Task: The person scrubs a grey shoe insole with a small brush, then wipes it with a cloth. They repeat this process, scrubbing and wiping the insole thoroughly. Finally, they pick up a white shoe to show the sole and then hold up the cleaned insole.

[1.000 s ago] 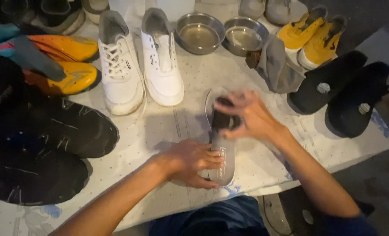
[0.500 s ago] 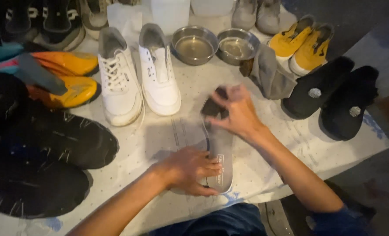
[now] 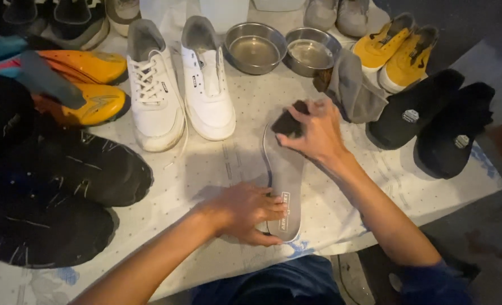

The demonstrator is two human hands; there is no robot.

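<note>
A grey shoe insole (image 3: 285,172) lies flat on the white cloth-covered table (image 3: 341,209), near its front edge. My left hand (image 3: 245,212) presses down on the insole's near end, fingers spread over it. My right hand (image 3: 313,130) is closed around a small dark pad or brush (image 3: 287,122), which rests on the insole's far end.
A pair of white sneakers (image 3: 177,85) stands behind the insole. Two steel bowls (image 3: 282,48) and a grey cloth (image 3: 352,87) sit further back. Yellow shoes (image 3: 400,51) and black shoes (image 3: 437,121) are at right, orange and black shoes (image 3: 64,164) at left.
My right hand has moved the dark pad along the insole toward its far end. My left hand has stayed on the near end. The camera view shifted slightly.
</note>
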